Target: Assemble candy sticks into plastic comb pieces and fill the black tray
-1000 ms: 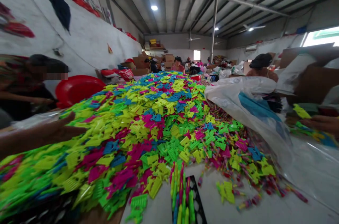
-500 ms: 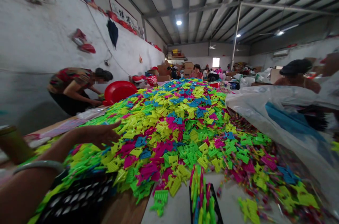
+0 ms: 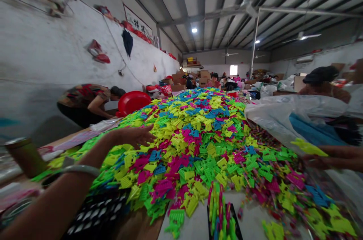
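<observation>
The left grip [image 3: 132, 137], spread and seemingly empty, reached over a heap of plastic pieces [image 3: 198, 138] on the worktop [image 3: 194, 226]. The right grip [image 3: 338, 157] pinched a yellow piece [image 3: 308, 147] before a white bag [image 3: 275, 109].

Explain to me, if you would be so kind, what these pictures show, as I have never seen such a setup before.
There is no machine here: a person works with two bare hands. The pictures come from one camera worn on that person's head, looking forward and down.

A large pile of plastic pieces, yellow, green, pink and blue, covers much of the work surface. Coloured sticks stand in a narrow black tray near the bottom edge.

The left hand, with a pale bangle on its wrist, reaches over the pile with nothing visible in it. What seems to be the same person's right hand holds a yellow piece. Beyond, a co-worker bends near a red basin.
</observation>
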